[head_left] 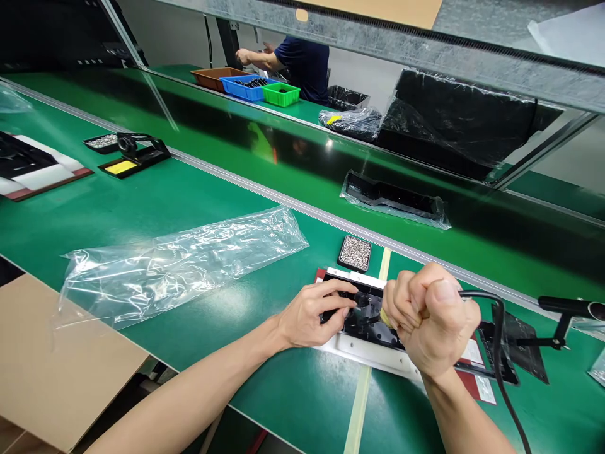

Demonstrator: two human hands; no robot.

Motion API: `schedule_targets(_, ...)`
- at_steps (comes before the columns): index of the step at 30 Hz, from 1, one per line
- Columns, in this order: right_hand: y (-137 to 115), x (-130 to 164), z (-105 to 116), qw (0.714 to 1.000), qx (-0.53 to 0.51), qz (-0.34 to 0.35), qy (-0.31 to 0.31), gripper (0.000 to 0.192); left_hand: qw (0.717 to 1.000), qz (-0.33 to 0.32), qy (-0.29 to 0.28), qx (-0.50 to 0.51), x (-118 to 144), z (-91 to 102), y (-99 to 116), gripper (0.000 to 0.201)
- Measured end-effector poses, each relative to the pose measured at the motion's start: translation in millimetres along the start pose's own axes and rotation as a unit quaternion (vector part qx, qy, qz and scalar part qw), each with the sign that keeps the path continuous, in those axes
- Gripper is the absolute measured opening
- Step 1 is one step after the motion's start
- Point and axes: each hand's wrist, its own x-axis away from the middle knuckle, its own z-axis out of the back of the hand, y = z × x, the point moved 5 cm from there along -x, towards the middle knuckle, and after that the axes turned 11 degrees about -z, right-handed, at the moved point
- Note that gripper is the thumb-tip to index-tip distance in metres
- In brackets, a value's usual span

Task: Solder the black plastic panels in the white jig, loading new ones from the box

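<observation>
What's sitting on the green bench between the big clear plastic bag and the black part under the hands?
In the head view, a small black tray of tiny screws lies between the clear plastic bag and the black part; otherwise bare green mat.

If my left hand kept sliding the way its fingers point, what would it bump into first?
Most likely the right hand. The left hand rests fingertips on the black part and points rightward across it, where the right fist grips a corded tool just beyond. Depth is hard to judge, so it might catch the tool tip first.
</observation>
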Motion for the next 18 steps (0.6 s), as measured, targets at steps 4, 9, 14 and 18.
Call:
schedule_targets(4, 0.2, -0.1, 0.5, 1.000, 0.000, -0.001, 0.002, 0.047, 1.000, -0.003, 0.004, 0.002, -0.4, 0.0, 0.2, 0.022)
schedule_targets(9, 0.6, 0.9, 0.6, 1.000, -0.017, -0.006, -0.002, 0.045, 1.000, 0.003, 0.003, 0.001, 0.0, 0.0, -0.2, 0.021)
schedule_targets(14, 0.9, 0.9, 0.1, 1.000, -0.022, -0.007, -0.002, 0.045, 1.000, 0.007, -0.001, -0.001, 0.0, 0.1, -0.1, 0.022)
schedule_targets(18, 0.8, 0.3, 0.2, 1.000, -0.018, -0.003, 0.002, 0.046, 1.000, 0.007, -0.001, 0.004, -0.3, 0.0, 0.1, 0.023)
